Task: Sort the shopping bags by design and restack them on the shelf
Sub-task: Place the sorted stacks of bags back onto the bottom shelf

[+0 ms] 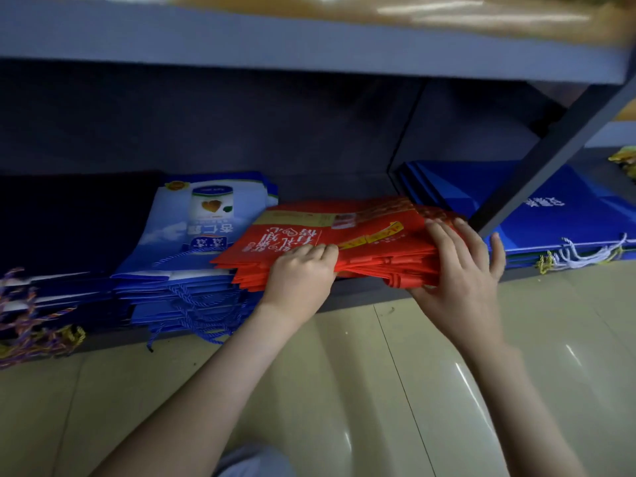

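Lower shelf (pixel 361 297), head view. I have the red bags (pixel 344 242) lying on the shelf board, between the blue-and-white bags (pixel 206 215) and the plain blue bags (pixel 568 215). My left hand (pixel 303 273) clenches the stack's near edge. My right hand (pixel 461 270) grasps its right end, fingers on top. The stack is fanned and overlaps the blue-and-white pile. I judge that lower bags may slide out, or catch the cord handles (pixel 192 304), mixing designs.
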A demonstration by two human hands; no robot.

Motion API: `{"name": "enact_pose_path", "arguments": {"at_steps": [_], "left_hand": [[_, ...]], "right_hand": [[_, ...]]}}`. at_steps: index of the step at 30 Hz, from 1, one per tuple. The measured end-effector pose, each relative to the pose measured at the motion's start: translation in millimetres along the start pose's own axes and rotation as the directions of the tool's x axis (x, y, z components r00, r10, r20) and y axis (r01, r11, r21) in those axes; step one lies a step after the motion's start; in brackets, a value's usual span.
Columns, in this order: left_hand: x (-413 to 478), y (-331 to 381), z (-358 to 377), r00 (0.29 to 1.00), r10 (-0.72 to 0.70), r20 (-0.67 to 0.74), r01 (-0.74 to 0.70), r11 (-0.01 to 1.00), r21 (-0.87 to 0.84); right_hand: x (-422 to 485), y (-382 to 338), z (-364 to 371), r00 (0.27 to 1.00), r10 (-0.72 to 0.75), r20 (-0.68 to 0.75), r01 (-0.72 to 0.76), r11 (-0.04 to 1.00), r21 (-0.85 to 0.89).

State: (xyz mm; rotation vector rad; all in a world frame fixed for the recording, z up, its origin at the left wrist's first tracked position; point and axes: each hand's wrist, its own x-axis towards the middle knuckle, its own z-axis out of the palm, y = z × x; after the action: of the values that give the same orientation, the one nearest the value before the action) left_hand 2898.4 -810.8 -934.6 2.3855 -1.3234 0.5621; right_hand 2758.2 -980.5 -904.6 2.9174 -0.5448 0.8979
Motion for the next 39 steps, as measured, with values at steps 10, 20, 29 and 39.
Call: {"name": "enact_pose_path", "arguments": {"at_steps": [10, 20, 29, 39], "left_hand": [[-6, 1, -76, 0.987, 0.045, -0.156, -0.071, 0.983, -0.167], [-44, 29, -70, 0.985, -0.155, -0.070, 0.073, 0.760, -0.646], [-85, 38, -6, 0.938, -0.127, 0.321, 0.310, 0.721, -0.619], [-71, 2, 10, 0.728, -0.321, 0.606, 0.645, 0.622, -0.445]], "right_hand": [[19, -32, -111, 0.964, -0.253, -0.086, 0.249, 0.967, -0.060], [10, 16, -130, 0.975, -0.035, 0.220, -0.041, 0.942, 0.333], [-8, 17, -78, 0.837, 0.068, 0.544, -0.233, 0.942, 0.241], [-19, -17, -45, 0.926, -0.254, 0.280, 0.217, 0.963, 0.157]]}}
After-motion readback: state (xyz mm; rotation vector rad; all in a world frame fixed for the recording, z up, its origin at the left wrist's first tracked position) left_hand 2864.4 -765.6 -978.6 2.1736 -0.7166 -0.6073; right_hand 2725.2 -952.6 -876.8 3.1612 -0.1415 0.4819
